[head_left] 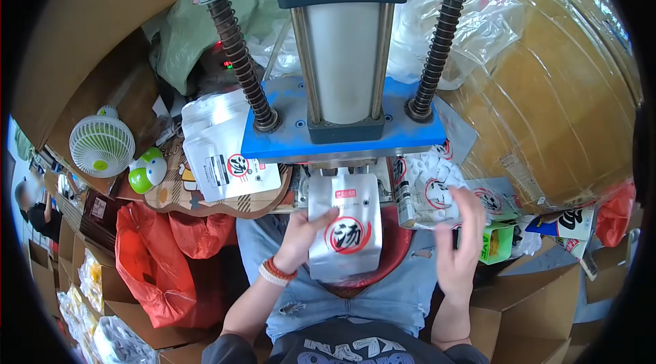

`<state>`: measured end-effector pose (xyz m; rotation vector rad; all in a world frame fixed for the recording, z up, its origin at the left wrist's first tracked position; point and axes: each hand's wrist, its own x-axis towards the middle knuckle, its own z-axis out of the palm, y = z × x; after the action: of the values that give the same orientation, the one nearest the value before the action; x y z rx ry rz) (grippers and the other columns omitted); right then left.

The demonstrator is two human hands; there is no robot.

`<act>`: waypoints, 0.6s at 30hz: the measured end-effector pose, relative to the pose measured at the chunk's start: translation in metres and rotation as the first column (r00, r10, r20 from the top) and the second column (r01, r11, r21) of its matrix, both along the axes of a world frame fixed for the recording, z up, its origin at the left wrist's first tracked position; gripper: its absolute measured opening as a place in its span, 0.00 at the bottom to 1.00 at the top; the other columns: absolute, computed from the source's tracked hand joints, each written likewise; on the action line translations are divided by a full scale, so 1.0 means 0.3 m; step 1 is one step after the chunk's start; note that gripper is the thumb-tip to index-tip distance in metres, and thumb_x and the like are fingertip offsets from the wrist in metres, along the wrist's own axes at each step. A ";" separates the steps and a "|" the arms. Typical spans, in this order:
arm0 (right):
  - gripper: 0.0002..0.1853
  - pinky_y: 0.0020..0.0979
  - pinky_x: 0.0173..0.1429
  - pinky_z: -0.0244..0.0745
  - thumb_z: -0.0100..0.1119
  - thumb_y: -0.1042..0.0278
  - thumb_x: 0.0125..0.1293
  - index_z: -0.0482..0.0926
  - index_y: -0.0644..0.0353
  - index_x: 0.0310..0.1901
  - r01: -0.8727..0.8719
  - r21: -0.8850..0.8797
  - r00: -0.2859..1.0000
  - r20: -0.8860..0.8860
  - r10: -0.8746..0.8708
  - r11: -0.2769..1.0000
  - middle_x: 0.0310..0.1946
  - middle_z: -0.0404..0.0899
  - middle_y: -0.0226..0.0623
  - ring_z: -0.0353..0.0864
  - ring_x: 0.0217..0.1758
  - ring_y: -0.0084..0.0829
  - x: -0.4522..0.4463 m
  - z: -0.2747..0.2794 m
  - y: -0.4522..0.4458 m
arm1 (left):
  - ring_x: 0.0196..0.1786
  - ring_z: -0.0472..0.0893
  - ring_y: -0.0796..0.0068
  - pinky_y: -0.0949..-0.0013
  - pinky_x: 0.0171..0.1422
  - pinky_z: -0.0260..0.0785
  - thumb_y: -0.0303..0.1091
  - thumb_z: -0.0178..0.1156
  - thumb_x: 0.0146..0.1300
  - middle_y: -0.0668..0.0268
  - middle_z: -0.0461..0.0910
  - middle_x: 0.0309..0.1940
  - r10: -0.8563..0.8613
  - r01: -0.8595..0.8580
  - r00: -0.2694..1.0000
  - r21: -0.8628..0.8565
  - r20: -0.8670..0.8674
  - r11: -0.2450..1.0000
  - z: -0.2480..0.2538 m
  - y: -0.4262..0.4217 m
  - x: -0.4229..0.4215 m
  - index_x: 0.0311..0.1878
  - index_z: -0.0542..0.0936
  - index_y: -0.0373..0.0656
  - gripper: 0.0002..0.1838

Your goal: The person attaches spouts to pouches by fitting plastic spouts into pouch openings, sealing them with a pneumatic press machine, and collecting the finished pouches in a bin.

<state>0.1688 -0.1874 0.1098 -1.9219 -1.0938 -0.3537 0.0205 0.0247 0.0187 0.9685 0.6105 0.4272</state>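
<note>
My left hand (301, 235) grips the left edge of a silver pouch (347, 261) printed with a red ring and a black character, thumb on its front face. The pouch's top end reaches under the blue plate (342, 143) of a press, by a small metal fitting. My right hand (459, 255) is raised at the right with fingers apart and nothing visible in it. Its fingertips are beside an opened printed bag (429, 190) filled with small white pieces; whether they touch it I cannot tell.
Left of the press, a stack of silver pouches (229, 159) lies on a wooden board (181, 201). A small fan (102, 145) stands farther left, above red plastic bags (154, 268). A large carton (560, 104) is at right, a green box (497, 244) below it. Another person (39, 210) appears far left.
</note>
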 end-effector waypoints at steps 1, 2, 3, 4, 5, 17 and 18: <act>0.27 0.47 0.72 0.59 0.58 0.56 0.72 0.71 0.66 0.65 0.003 0.001 1.000 0.003 -0.003 1.000 0.62 0.72 0.54 0.70 0.66 0.53 0.023 -0.025 0.007 | 0.43 0.87 0.69 0.68 0.47 0.82 0.26 0.61 0.69 0.57 0.85 0.46 -0.012 0.012 1.000 0.011 0.005 1.000 -0.001 0.024 0.019 0.54 0.79 0.30 0.14; 0.23 0.47 0.68 0.61 0.58 0.59 0.71 0.74 0.65 0.61 0.124 -0.126 0.991 0.061 -0.117 0.984 0.58 0.75 0.51 0.72 0.62 0.52 0.057 -0.081 0.027 | 0.43 0.87 0.69 0.68 0.47 0.82 0.26 0.61 0.69 0.57 0.85 0.46 -0.015 0.015 1.000 0.012 0.006 1.000 -0.003 0.031 0.029 0.54 0.79 0.30 0.14; 0.19 0.47 0.64 0.64 0.58 0.61 0.71 0.77 0.65 0.56 0.247 -0.243 0.967 0.131 -0.220 0.938 0.53 0.78 0.49 0.75 0.57 0.50 0.090 -0.143 0.047 | 0.43 0.87 0.69 0.68 0.47 0.82 0.26 0.61 0.69 0.58 0.85 0.46 -0.017 0.016 1.000 -0.023 -0.023 1.000 -0.004 0.036 0.035 0.55 0.78 0.30 0.14; 0.15 0.47 0.63 0.64 0.56 0.62 0.72 0.78 0.64 0.53 0.221 -0.381 0.974 0.127 -0.186 0.898 0.50 0.78 0.48 0.75 0.56 0.49 0.115 -0.222 0.055 | 0.43 0.87 0.69 0.68 0.46 0.82 0.27 0.62 0.69 0.58 0.85 0.46 -0.018 0.015 0.999 -0.057 -0.051 0.998 -0.005 0.043 0.039 0.55 0.78 0.29 0.15; 0.13 0.46 0.61 0.65 0.54 0.63 0.73 0.80 0.64 0.49 0.192 -0.502 0.981 0.118 -0.153 0.843 0.47 0.79 0.46 0.75 0.55 0.47 0.126 -0.300 0.055 | 0.48 0.85 0.71 0.69 0.51 0.80 0.28 0.63 0.68 0.58 0.84 0.50 -0.011 0.010 0.994 -0.018 -0.113 1.000 -0.002 0.036 0.033 0.58 0.76 0.28 0.18; 0.16 0.42 0.66 0.68 0.66 0.67 0.64 0.80 0.65 0.51 -0.158 -0.349 0.986 -0.099 0.132 0.924 0.51 0.80 0.43 0.73 0.59 0.48 0.145 -0.222 -0.029 | 0.68 0.76 0.58 0.51 0.70 0.67 0.35 0.70 0.57 0.56 0.77 0.64 0.525 0.378 0.818 0.908 -0.236 -0.181 -0.142 0.322 -0.344 0.64 0.79 0.47 0.29; 0.15 0.39 0.61 0.71 0.66 0.71 0.62 0.81 0.66 0.49 -0.199 -0.308 0.969 -0.201 0.140 0.930 0.49 0.81 0.42 0.76 0.54 0.47 0.146 -0.210 -0.034 | 0.58 0.81 0.59 0.58 0.60 0.73 0.29 0.68 0.56 0.58 0.82 0.54 0.531 0.283 0.823 0.957 -0.203 -0.072 -0.163 0.296 -0.368 0.57 0.82 0.46 0.23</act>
<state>0.2128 -0.1978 0.0467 -2.0779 -1.2488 0.1019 -0.0900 0.1136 -0.0302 2.7065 0.9207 0.8588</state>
